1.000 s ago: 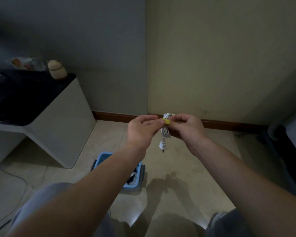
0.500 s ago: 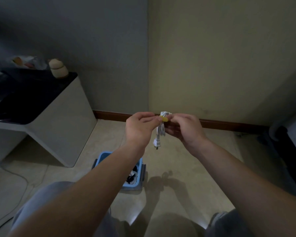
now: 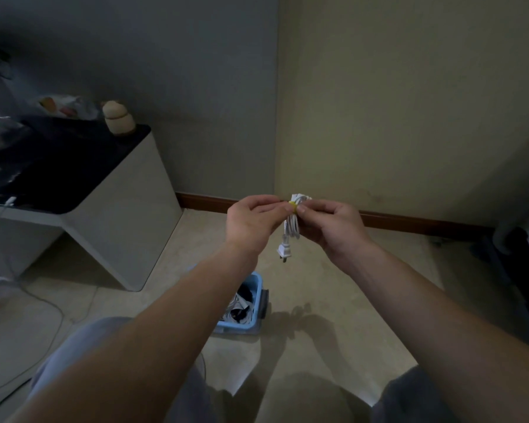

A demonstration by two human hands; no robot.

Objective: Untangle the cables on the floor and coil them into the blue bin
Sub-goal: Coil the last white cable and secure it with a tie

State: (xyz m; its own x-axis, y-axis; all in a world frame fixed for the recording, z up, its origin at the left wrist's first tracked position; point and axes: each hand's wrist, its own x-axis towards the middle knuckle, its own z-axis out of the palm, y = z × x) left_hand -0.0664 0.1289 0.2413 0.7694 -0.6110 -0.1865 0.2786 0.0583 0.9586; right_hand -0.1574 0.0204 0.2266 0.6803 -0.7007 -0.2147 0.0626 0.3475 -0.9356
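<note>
Head view, hands: both are up in the air and close together, well above the blue bin (image 3: 256, 284) and a little past its far rim.
Left hand (image 3: 254, 221): fingers curled, its tips pinching the yellow tie (image 3: 293, 206).
Right hand (image 3: 333, 227): wrapped round the white cable bundle (image 3: 291, 228), with its thumb up against the same tie, so the two hands meet right at that band.
Cable: it's folded into a short hank and cinched near the top. The plug (image 3: 284, 253) dangles free below, hanging over the floor just beyond the bin.
Bin: it sits on the floor, partly hidden under the left forearm. The coiled cables (image 3: 242, 306) inside it are light and dark.
Off to the bin's left: a thin loose cord (image 3: 54, 303) trails across the floor, near the white cabinet (image 3: 119, 215).
Step in hand: this looks like the tie being fastened on the hank, so the coiling is done and the securing is under way. Whether the band is fully closed I cannot tell; it's too small.
Next move, my call: finish the fastening, then bring the bundle down and back toward the bin and let it go among the coils. Watch that the hanging plug clears the rim.
Progress: the bin is part filled, and that cord to the left may be left to do.
</note>
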